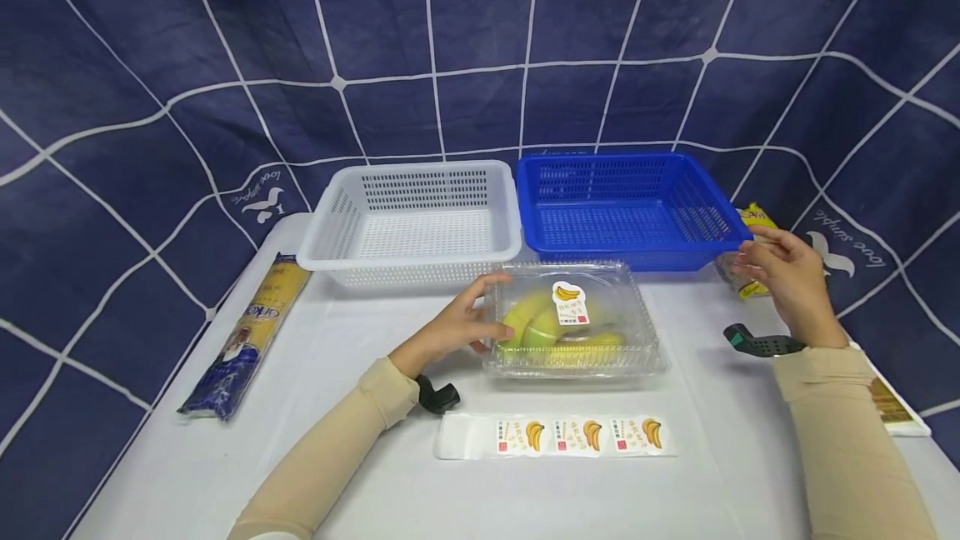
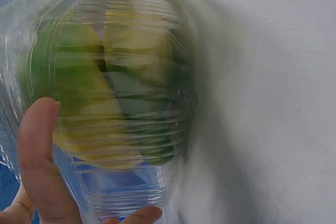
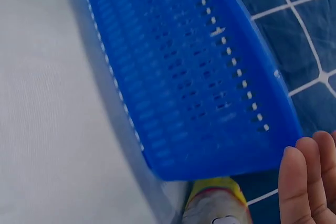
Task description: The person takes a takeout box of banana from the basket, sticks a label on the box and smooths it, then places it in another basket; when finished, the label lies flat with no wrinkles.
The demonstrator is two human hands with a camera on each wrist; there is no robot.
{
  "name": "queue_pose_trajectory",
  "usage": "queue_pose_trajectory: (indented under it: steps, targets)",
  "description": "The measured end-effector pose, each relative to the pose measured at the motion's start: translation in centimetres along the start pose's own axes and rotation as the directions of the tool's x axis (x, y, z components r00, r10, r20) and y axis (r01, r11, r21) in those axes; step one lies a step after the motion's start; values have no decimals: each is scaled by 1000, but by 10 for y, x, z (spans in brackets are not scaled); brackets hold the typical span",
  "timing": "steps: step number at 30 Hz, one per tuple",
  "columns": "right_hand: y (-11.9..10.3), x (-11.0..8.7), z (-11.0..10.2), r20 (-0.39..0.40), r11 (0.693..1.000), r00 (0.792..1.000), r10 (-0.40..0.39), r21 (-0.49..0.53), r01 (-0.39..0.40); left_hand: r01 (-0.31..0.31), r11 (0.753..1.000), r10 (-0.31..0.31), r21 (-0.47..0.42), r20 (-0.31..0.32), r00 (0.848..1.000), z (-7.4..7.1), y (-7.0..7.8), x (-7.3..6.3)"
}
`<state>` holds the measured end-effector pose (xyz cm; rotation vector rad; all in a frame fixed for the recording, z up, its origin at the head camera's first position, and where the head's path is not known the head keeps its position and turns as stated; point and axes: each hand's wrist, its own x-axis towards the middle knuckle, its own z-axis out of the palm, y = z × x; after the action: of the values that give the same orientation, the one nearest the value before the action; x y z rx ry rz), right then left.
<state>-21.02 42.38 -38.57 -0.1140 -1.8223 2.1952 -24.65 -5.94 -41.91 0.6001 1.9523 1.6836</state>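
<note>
A clear plastic clamshell box (image 1: 611,302) stands on the white table with green-yellow bananas (image 1: 543,332) inside. On its lid is a white banana sticker (image 1: 572,304). My left hand (image 1: 459,323) grips the box's left end, fingers at the back and thumb at the front; the left wrist view shows the ribbed end wall. My right hand (image 1: 795,282) is at the right front corner of the blue basket (image 1: 637,257), its fingers (image 3: 294,182) fairly straight. Whether they touch the rim I cannot tell. A yellow-topped bag (image 3: 218,203) lies beside that basket, partly behind this hand.
A white basket (image 1: 408,263) stands left of the blue one. A strip of banana stickers (image 1: 480,437) lies in front of the box. To the far left is a long yellow-and-blue pasta pack (image 1: 251,332). Another package (image 1: 892,407) shows partly behind the right sleeve.
</note>
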Motion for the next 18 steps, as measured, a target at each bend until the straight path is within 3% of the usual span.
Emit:
queue_pose_trajectory:
  steps: [9,18]
  targets:
    - [14,9,-2,-109,1000,994,-9,19,11,11,1000,-11,-5,-2,1000,-2,1,-3]
    - [23,11,-2,-80,1000,997,15,25,-13,19,999,-19,-26,-7,1000,-2,1,-2]
